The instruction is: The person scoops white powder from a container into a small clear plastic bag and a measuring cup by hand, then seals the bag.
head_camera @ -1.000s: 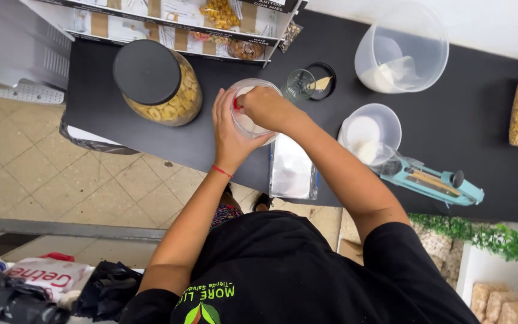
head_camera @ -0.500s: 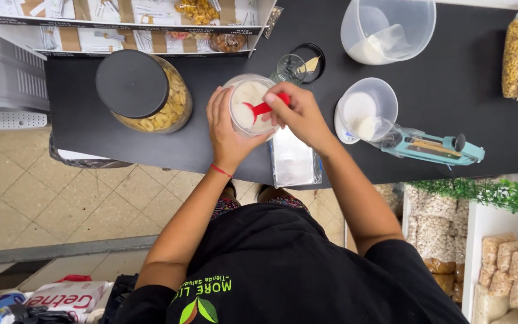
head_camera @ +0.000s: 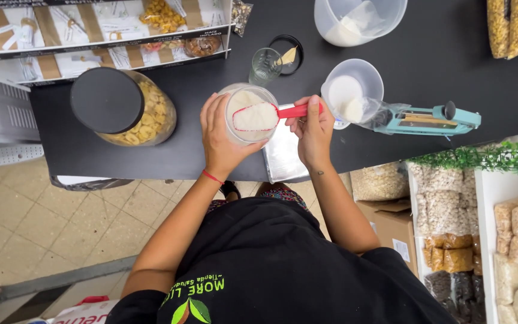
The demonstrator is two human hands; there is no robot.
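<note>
A clear round container (head_camera: 242, 98) of white powder stands on the black counter (head_camera: 439, 72). My left hand (head_camera: 218, 137) wraps around its left side. My right hand (head_camera: 313, 127) grips the red handle of a scoop (head_camera: 258, 116) heaped with white powder, held level just over the container's mouth. A flat silver pouch (head_camera: 283, 157) lies on the counter under my right hand.
A big jar of yellow snacks with a black lid (head_camera: 121, 108) stands left. Behind are an empty glass (head_camera: 264, 65), a small black lid (head_camera: 288, 55), two clear tubs with white powder (head_camera: 351, 90) (head_camera: 358, 21) and a teal bag sealer (head_camera: 430, 120). Shelves of bagged grains (head_camera: 451, 204) sit at right.
My right hand has drawn back from over the container, lifting the red scoop out full of powder. The camera view has shifted down and closer.
</note>
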